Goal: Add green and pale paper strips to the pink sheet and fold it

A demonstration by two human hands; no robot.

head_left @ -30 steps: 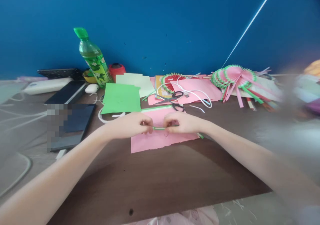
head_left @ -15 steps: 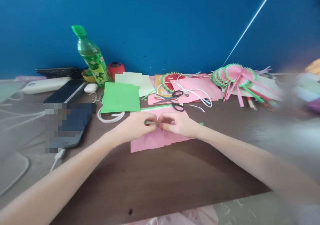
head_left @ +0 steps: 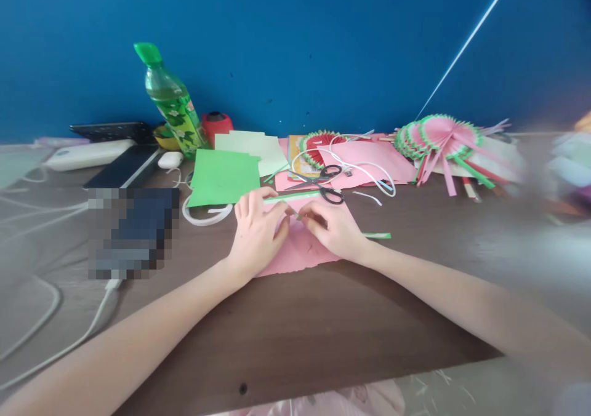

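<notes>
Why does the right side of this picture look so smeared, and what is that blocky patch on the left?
Head view: the right edge is blurred, so things beyond the paper fans cannot be made out; a pixelated block covers part of the dark device; the middle is sharper, where the left hand and right hand pinch a green strip over pink paper.

Table (head_left: 323, 330): dark wood-look surface, smooth, faint sheen. Pink sheet (head_left: 309, 247): matt paper, ragged lower edge. Green sheet (head_left: 224, 176): matt paper. Bottle (head_left: 173, 105), upper left: clear glossy plastic. Scissors (head_left: 323, 185): metal blades, black plastic handles.
</notes>
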